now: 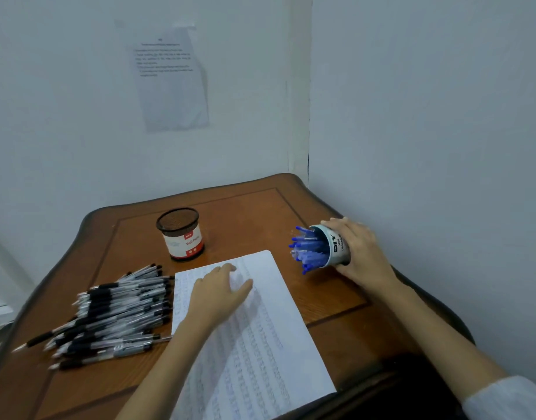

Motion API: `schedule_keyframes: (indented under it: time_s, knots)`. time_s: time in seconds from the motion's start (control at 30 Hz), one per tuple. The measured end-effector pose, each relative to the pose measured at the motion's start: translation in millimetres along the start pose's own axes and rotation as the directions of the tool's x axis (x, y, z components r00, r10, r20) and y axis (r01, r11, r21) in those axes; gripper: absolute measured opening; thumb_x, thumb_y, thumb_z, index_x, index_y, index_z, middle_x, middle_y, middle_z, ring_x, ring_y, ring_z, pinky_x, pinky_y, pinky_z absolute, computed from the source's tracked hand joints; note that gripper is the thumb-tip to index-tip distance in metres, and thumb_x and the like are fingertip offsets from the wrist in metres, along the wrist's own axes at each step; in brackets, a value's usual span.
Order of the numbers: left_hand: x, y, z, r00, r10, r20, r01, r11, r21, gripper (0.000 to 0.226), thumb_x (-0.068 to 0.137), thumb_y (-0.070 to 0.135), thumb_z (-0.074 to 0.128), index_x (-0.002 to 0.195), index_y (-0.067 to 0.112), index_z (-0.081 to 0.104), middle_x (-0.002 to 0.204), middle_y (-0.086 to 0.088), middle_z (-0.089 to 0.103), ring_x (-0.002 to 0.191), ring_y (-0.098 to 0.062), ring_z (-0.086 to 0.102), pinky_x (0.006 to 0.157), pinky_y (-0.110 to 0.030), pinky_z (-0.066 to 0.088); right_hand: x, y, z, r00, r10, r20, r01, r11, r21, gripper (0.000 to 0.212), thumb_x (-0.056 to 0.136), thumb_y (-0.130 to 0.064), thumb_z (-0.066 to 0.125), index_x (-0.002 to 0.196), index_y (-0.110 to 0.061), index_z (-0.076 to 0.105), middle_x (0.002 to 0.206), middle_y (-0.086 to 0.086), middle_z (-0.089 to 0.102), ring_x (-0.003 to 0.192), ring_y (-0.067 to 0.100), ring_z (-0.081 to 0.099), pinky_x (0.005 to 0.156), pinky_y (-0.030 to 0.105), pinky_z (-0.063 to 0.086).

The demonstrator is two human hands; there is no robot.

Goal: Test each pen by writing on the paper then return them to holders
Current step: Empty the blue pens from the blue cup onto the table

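Observation:
My right hand (361, 253) grips a white holder (336, 247) at the table's right side. The holder is tipped to the left, and several blue pens (307, 248) stick out of its mouth. My left hand (219, 294) lies flat, fingers apart, on a lined sheet of paper (254, 338) covered in rows of writing. A heap of several black-and-clear pens (115, 313) lies left of the paper. Behind the paper stands an upright black mesh holder (182, 234) with a red and white label, nothing visible inside it.
The brown wooden table (330, 301) fits into a corner, with walls close behind and on the right. A printed sheet (169, 77) is taped to the back wall. The table's rounded edge runs down the left side.

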State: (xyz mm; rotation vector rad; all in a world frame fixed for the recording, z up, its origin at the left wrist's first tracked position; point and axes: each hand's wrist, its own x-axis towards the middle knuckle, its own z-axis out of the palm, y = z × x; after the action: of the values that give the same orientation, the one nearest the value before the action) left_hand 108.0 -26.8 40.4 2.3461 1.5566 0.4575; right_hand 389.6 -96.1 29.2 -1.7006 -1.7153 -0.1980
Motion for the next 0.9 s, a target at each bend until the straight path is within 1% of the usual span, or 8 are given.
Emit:
schedule_keyframes:
  time_s: [0.07,0.13,0.27,0.4,0.53,0.63,0.77,0.9]
  knots:
    - [-3,20,-1,0.996,0.076,-0.056,-0.087,0.97,-0.228,0.061,0.087,0.059,0.054,0.136,0.024,0.046,0.141,0.006,0.049,0.124,-0.012,0.048,0.104,-0.034,0.039,-4,4,-3,1.0,-0.021,0.017,0.022,0.999,-0.044,0.085,0.063,-0.009,0.084,0.138,-0.025,0.047,0.135,0.001,0.051,0.129,0.022,0.042,0.11,0.048,0.034]
    - [-4,45,3,0.98,0.191,-0.051,-0.196,0.9,-0.39,0.079,0.075,0.068,0.06,0.141,0.029,0.04,0.147,0.012,0.041,0.131,-0.008,0.04,0.106,-0.031,0.036,-8,7,-3,0.999,-0.048,0.023,0.05,0.994,-0.098,0.088,0.062,-0.005,0.083,0.137,-0.028,0.045,0.137,0.001,0.051,0.132,0.024,0.041,0.11,0.05,0.032]
    - [9,87,21,0.921,0.389,0.001,-0.364,0.865,-0.345,0.11,0.062,0.065,0.076,0.15,0.027,0.021,0.154,0.011,0.029,0.14,-0.009,0.028,0.114,-0.033,0.03,-16,9,-6,0.997,-0.023,0.077,0.034,0.988,-0.149,0.09,0.067,-0.003,0.076,0.137,-0.04,0.033,0.144,-0.004,0.044,0.14,0.02,0.03,0.108,0.061,0.022]
    - [27,107,49,0.921,0.378,0.091,-0.338,0.894,-0.294,0.125,0.059,0.061,0.081,0.153,0.023,0.007,0.156,0.005,0.026,0.141,-0.016,0.028,0.114,-0.04,0.031,-22,10,-9,0.992,-0.022,0.127,0.041,0.988,-0.15,0.081,0.074,-0.008,0.071,0.142,-0.036,0.036,0.147,-0.006,0.039,0.143,0.016,0.022,0.109,0.052,0.025]
    - [35,113,69,0.934,0.355,0.037,-0.333,0.904,-0.267,0.122,0.064,0.05,0.084,0.153,0.017,0.008,0.149,0.001,0.034,0.133,-0.019,0.034,0.11,-0.035,0.034,-24,17,-12,0.995,-0.032,0.099,0.047,0.987,-0.152,0.079,0.07,-0.001,0.068,0.138,-0.029,0.041,0.146,-0.006,0.041,0.142,0.015,0.024,0.107,0.042,0.022]
    - [35,111,81,0.932,0.359,0.058,-0.343,0.921,-0.185,0.108,0.072,0.051,0.077,0.152,0.016,0.013,0.141,-0.001,0.04,0.126,-0.02,0.04,0.104,-0.032,0.036,-25,25,-15,0.996,-0.048,0.073,0.058,0.987,-0.149,0.082,0.064,0.004,0.066,0.134,-0.032,0.042,0.144,-0.006,0.044,0.14,0.015,0.026,0.101,0.037,0.019]
    - [29,106,91,0.908,0.416,0.038,-0.414,0.909,-0.048,0.078,0.084,0.058,0.059,0.146,0.02,0.03,0.13,0.002,0.045,0.114,-0.015,0.044,0.094,-0.026,0.033,-28,32,-20,0.998,-0.015,0.061,0.022,0.992,-0.127,0.085,0.061,0.01,0.063,0.133,-0.03,0.044,0.145,-0.006,0.043,0.143,0.017,0.024,0.108,0.045,0.018]
    - [27,105,94,0.892,0.452,0.002,-0.452,0.892,-0.016,0.068,0.086,0.06,0.055,0.14,0.023,0.038,0.129,0.004,0.047,0.111,-0.014,0.044,0.093,-0.026,0.034,-31,40,-31,0.996,0.061,0.058,-0.052,0.988,-0.148,0.084,0.061,0.011,0.062,0.134,-0.028,0.046,0.146,-0.008,0.042,0.145,0.017,0.022,0.113,0.046,0.011]
